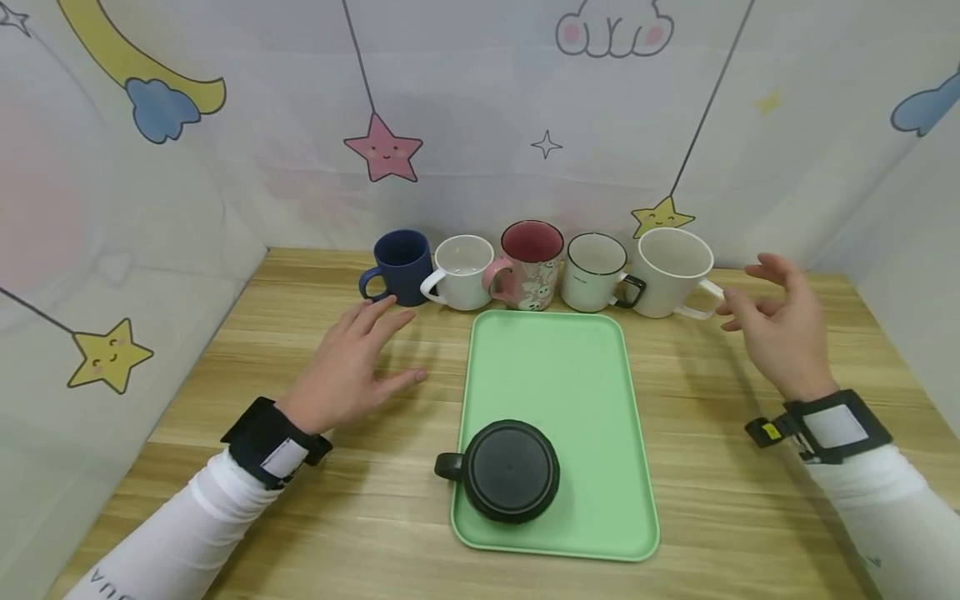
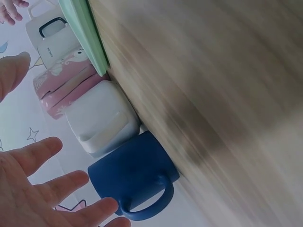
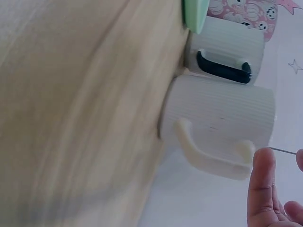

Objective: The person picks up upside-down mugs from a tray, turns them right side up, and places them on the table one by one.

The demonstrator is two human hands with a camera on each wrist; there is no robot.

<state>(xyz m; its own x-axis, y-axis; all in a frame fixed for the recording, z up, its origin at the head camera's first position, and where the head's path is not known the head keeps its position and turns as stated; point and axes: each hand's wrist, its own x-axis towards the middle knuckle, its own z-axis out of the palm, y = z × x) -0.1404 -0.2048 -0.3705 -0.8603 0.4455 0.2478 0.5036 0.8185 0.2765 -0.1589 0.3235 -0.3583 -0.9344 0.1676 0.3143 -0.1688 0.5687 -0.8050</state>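
My left hand (image 1: 341, 367) is spread just in front of the dark blue mug (image 1: 403, 271) and holds nothing. In the left wrist view its fingertips appear close to that mug; whether they touch is unclear. Beside the large white mug (image 1: 670, 279) at the row's right end is my right hand (image 1: 787, 333), fingers loosely bent and thumb near the white handle. No grip on the handle shows in the right wrist view. Between these mugs stand a small white mug (image 1: 467, 279), a pink patterned mug (image 1: 542, 279) and a white mug with a black handle (image 1: 588, 283).
A green tray (image 1: 551, 367) lies in the middle of the wooden table (image 1: 360, 517). On its near left part sits a black mug (image 1: 510, 471), seemingly upside down, its handle over the tray's left rim. A printed cloth wall (image 1: 480, 100) rises behind the row.
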